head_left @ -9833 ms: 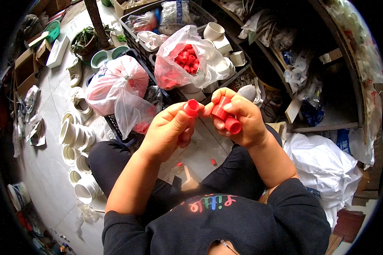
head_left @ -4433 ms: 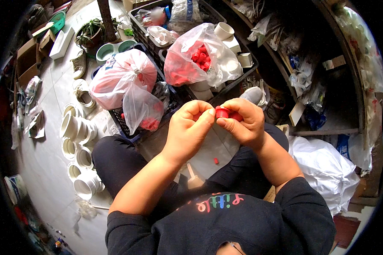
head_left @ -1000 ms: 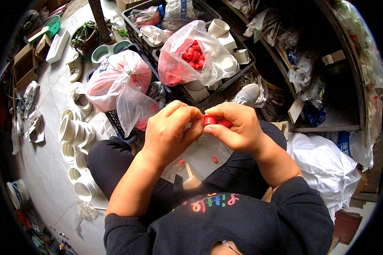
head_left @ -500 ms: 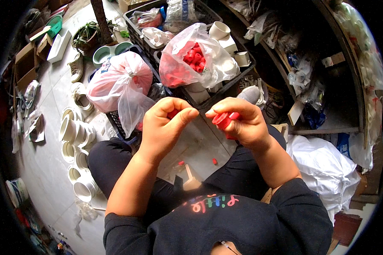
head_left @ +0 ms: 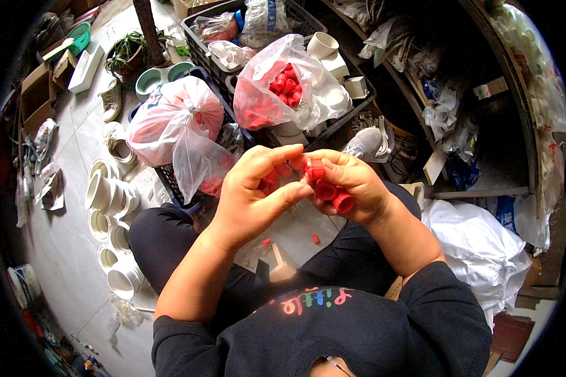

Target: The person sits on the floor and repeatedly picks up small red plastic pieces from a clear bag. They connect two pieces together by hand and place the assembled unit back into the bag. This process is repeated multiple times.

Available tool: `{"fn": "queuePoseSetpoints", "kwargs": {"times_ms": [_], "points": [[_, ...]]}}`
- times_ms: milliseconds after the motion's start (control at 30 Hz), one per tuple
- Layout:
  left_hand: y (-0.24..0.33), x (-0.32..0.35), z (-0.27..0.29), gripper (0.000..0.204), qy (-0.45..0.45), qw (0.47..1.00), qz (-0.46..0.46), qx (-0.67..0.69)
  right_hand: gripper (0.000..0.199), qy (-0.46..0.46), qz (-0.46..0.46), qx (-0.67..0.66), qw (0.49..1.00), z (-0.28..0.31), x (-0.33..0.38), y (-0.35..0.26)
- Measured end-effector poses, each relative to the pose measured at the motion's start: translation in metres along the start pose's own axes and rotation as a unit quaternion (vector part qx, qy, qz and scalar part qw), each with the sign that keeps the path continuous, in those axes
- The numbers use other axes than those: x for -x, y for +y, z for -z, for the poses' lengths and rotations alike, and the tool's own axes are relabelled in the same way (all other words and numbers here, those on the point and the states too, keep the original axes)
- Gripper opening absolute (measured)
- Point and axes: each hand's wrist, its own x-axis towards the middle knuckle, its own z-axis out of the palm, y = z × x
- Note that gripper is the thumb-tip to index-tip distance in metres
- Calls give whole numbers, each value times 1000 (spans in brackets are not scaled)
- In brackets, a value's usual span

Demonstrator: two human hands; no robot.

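Observation:
My right hand [head_left: 363, 187] is closed round several short red plastic pipe fittings [head_left: 326, 190], their hollow ends showing below the fingers. My left hand [head_left: 242, 195] is curled, its thumb and fingertips touching the nearest fitting at the right hand. More red plastic [head_left: 270, 182] shows in the left palm, partly hidden by the fingers. Beyond the hands, an open clear bag [head_left: 251, 78] holds many like red fittings [head_left: 287, 85]. Left of it sits a tied plastic bag [head_left: 176, 119] with a reddish load. Small red pieces [head_left: 316, 239] lie on the floor between my legs.
Black plastic crates [head_left: 198, 44] stand ahead with white fittings [head_left: 322, 45] and bags. White pipe fittings [head_left: 124, 279] line the tiled floor at left, near shoes [head_left: 111, 100] and a potted plant [head_left: 127, 60]. A white sack [head_left: 478, 251] and a shelf [head_left: 484, 191] are at right.
My hands have come together, the left moving right and opening its fingers a little. The right hand has turned, so more red fittings show in it.

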Motion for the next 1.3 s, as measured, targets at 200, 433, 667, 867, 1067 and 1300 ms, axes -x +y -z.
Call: {"fn": "queuePoseSetpoints", "kwargs": {"times_ms": [200,433,667,867,1067,1300], "points": [[10,1,1,33,-26,997,63,-40,28,-21,-29,-26,999,6,-4,3],[-7,3,3,30,28,988,129,86,24,75,-4,-30,997,4,-4,-6],[-7,3,2,30,23,988,139,71,36,43,74,73,994,8,-1,-4],[-6,1,5,28,27,991,126,46,34,36,146,190,970,6,1,-4],[-7,3,3,27,21,988,135,67,28,51,79,50,994,4,1,0],[-6,4,3,27,27,991,119,58,27,52,80,38,995,1,-3,6]]}}
